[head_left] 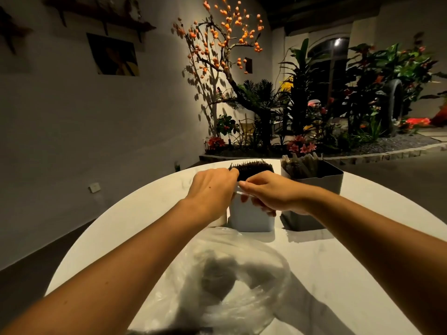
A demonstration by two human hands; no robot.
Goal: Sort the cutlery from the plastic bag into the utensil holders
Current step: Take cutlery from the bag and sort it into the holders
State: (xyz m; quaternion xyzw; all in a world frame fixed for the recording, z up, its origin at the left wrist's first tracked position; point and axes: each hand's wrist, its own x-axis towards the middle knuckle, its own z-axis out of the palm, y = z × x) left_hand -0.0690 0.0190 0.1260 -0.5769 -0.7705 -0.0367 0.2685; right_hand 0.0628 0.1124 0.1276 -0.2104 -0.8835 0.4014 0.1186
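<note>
Round white table (350, 274) (crinkled clear bag (232, 274))

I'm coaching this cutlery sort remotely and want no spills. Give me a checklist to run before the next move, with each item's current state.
1. White holder stands upright on the table: ok.
2. Grey holder upright, with wrapped pieces standing in it: ok.
3. Both hands at the white holder's rim, left hand, right hand: ok.
4. Right hand's grip on something thin and clear: what it is, cannot tell.
5. Room left among the dark cutlery in the white holder: cannot tell.
6. Plastic bag lies on the table near the person, within reach: ok.
</note>
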